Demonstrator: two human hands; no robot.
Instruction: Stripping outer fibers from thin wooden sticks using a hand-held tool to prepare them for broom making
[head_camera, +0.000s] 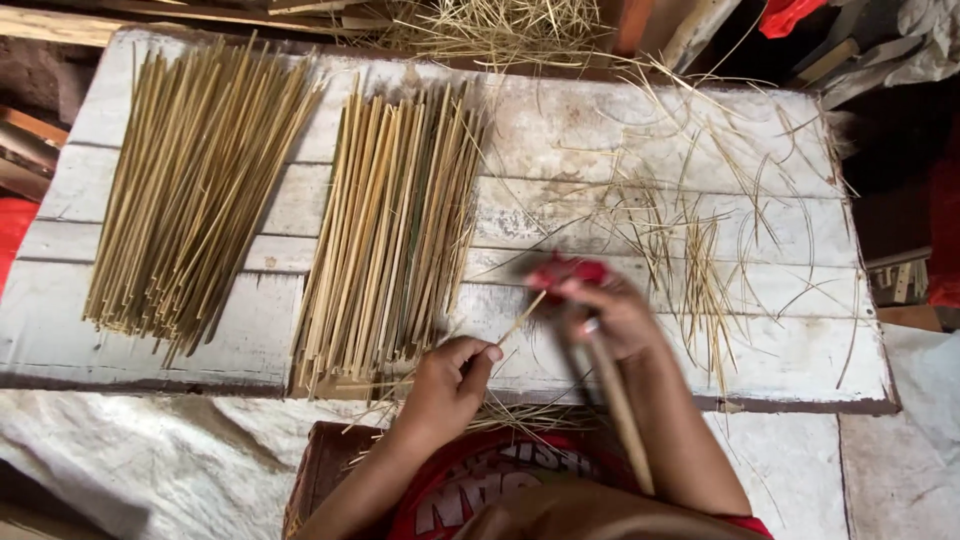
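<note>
My left hand (447, 383) pinches the near end of a thin bamboo stick (522, 319) at the front edge of a white wooden board (600, 130). My right hand (612, 312), blurred by motion, grips a red-handled tool (562, 270) against that stick; a longer pale rod (620, 410) runs from this hand back toward my body. Two piles of split bamboo sticks lie on the board: one at the left (195, 190), one in the middle (395, 225), just beyond my left hand.
Thin bamboo shavings (690, 250) are strewn over the board's right half and its far edge. A white cloth (150, 450) covers the ground in front. A brown box (320, 465) sits by my lap. Wood scraps lie at the upper right.
</note>
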